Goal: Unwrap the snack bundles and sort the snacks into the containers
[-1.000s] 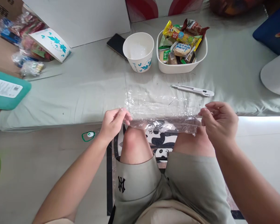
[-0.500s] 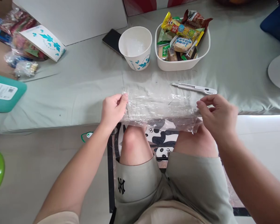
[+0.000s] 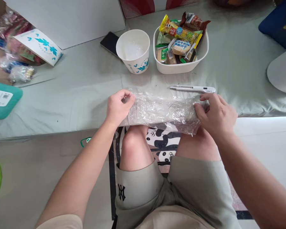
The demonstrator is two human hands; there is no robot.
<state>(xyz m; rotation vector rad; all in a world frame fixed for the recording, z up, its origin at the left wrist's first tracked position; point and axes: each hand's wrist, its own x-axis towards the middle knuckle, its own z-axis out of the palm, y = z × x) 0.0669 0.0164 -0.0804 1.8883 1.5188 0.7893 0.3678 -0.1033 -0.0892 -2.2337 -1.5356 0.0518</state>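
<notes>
A crinkled sheet of clear plastic wrap [image 3: 162, 109] lies across the front of the cloth-covered surface, its near edge drooping over my knees. My left hand [image 3: 120, 105] pinches its left end between thumb and fingers. At the other end my right hand [image 3: 215, 111] grips the film's right side, thumb against curled fingers. Just beyond the wrap lies a white utility knife [image 3: 193, 88], close to my right fingertips. Farther back stand a white paper cup [image 3: 135, 65] with blue leaves and a white tub [image 3: 181, 68] full of wrapped snacks.
A black phone [image 3: 109, 43] lies partly behind the cup. To the left are a tipped leaf-print cup [image 3: 39, 44], bagged goods [image 3: 21, 73] and a teal package [image 3: 7, 105]. A white rounded object [image 3: 282, 70] and a dark blue item [image 3: 276, 27] stand right.
The view has shifted slightly. My right hand has moved a little inward with the film's right end, and the left fingers have shifted their pinch. Cup, tub and knife stay in place.
</notes>
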